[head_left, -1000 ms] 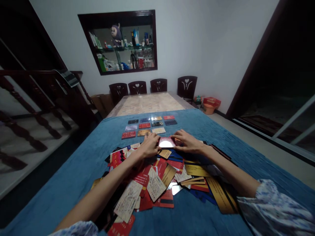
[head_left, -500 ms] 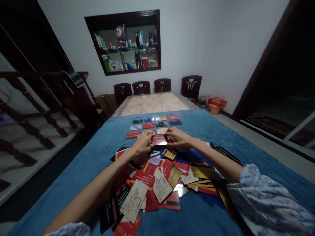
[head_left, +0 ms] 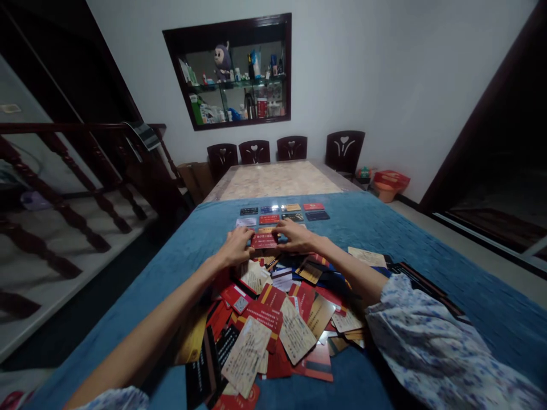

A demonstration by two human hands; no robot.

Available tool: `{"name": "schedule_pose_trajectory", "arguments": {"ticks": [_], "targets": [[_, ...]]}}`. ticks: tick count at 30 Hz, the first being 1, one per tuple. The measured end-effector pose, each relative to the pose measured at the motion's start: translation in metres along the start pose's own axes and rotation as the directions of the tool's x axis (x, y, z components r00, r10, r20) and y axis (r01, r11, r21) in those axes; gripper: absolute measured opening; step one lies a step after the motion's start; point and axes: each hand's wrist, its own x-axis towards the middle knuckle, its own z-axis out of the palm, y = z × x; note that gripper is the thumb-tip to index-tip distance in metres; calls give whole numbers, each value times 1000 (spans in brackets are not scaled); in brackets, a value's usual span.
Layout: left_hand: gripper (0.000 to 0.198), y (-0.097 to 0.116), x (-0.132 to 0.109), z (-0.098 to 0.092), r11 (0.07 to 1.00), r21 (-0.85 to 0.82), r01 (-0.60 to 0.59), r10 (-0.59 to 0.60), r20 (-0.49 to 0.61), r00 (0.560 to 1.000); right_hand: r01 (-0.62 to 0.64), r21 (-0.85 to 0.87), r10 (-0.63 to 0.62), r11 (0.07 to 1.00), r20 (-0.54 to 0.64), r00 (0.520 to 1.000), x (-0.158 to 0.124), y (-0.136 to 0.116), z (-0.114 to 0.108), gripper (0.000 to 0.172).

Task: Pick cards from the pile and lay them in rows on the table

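Between my two hands is a red card [head_left: 264, 240] with pale lettering, held over the near side of the laid-out cards. My left hand [head_left: 237, 246] grips its left edge with curled fingers. On the opposite edge, the fingers of my right hand [head_left: 296, 236] are closed. Just beyond, cards lie in rows, among them a lilac card [head_left: 247, 221], a red card [head_left: 269, 219] and a navy card [head_left: 317, 216]. My hands partly hide the nearest row. Below my wrists spreads a loose heap of overlapping cards [head_left: 297, 330] in red, cream, gold and black.
A blue cloth [head_left: 171, 250] covers the near part of the table. The bare stone-look tabletop [head_left: 282, 179] shows behind it. Dark chairs [head_left: 345, 149] stand at the far end. A wooden railing [head_left: 85, 188] is on the left, and an orange bin [head_left: 385, 191] sits at the right.
Both hands have moved left with the red card, relative to the laid-out rows. The view has turned slightly left, so the room appears farther right.
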Motion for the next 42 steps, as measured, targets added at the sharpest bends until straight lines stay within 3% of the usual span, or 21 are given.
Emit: {"name": "schedule_pose_trajectory", "arguments": {"ticks": [6,16,26,32,42], "targets": [[43,-19,0,-3,998,37,55,-56,21,998,-20,-24,22,1000,70,997,25,-10,0,46],[42,-51,5,-6,987,73,140,-144,51,988,-63,-134,83,989,148,986,62,-29,1,38],[42,-85,17,4,995,-19,101,-101,9,995,-106,-179,143,978,209,967,88,-35,7,38],[33,-91,23,9,994,-70,78,-79,-5,997,-110,-206,162,972,252,954,95,-35,10,39],[30,-92,30,10,997,-31,70,-68,75,995,-80,-206,144,975,321,936,102,-30,13,38]]}}
